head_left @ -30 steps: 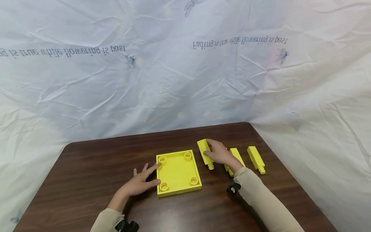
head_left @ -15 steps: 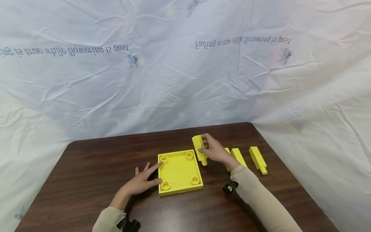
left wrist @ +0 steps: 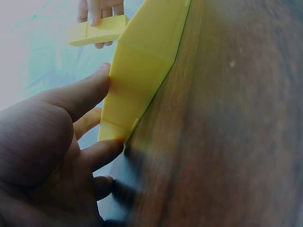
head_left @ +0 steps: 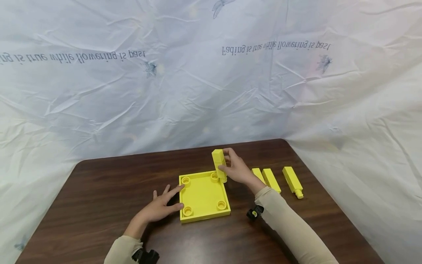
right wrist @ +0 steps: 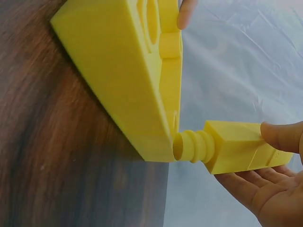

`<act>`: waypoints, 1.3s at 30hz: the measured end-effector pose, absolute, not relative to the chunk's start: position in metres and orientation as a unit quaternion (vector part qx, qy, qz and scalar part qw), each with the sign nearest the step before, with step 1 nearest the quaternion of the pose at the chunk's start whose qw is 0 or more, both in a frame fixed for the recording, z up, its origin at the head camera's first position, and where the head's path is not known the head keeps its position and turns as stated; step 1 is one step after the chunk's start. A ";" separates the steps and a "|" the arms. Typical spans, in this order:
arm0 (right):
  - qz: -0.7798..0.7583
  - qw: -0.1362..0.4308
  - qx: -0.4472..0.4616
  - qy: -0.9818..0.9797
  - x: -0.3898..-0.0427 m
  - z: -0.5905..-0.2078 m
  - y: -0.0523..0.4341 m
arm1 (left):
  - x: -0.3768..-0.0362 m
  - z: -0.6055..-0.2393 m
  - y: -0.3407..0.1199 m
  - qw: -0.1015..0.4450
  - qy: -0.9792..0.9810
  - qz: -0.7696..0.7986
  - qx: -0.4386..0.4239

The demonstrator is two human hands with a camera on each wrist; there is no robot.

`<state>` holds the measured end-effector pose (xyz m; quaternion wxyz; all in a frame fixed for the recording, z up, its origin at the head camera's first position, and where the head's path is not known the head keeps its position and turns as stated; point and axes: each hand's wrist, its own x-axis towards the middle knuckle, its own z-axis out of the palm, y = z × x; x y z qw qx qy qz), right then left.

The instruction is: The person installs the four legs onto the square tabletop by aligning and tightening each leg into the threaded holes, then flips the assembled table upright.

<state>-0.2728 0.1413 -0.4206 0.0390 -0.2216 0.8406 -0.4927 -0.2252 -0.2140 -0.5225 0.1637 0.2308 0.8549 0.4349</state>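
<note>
A square yellow tray-like base (head_left: 202,196) with a round threaded-looking socket in each corner lies on the table. My left hand (head_left: 159,208) rests against its left edge, fingers spread; the left wrist view shows thumb and fingertips touching the base's side (left wrist: 137,71). With my right hand (head_left: 238,169) I hold a yellow square leg (head_left: 218,158) between thumb and fingers, nearly upright over the far right corner. In the right wrist view the leg's ridged screw end (right wrist: 193,146) points at that corner, near the rim. Whether it touches the socket I cannot tell.
To the right lie more yellow legs: one (head_left: 258,174) partly behind my right forearm, a second leg (head_left: 271,180) beside it, and a third leg (head_left: 292,181) farther right. The dark wooden table (head_left: 108,183) ends at a pale printed cloth (head_left: 184,91) behind.
My right hand has carried the leg leftward from beside the base to above its far right corner, tilting it more upright. My left hand stays at the base's left edge.
</note>
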 end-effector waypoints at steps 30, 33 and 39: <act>-0.531 0.065 -0.301 0.789 -0.282 -0.412 0.099 | -0.207 -0.487 -0.202 0.169 0.863 0.421 0.222; -0.534 0.064 -0.307 0.785 -0.283 -0.412 0.094 | -0.207 -0.486 -0.202 0.172 0.867 0.413 0.220; -0.542 0.064 -0.322 0.774 -0.285 -0.414 0.084 | -0.206 -0.486 -0.201 0.169 0.868 0.414 0.217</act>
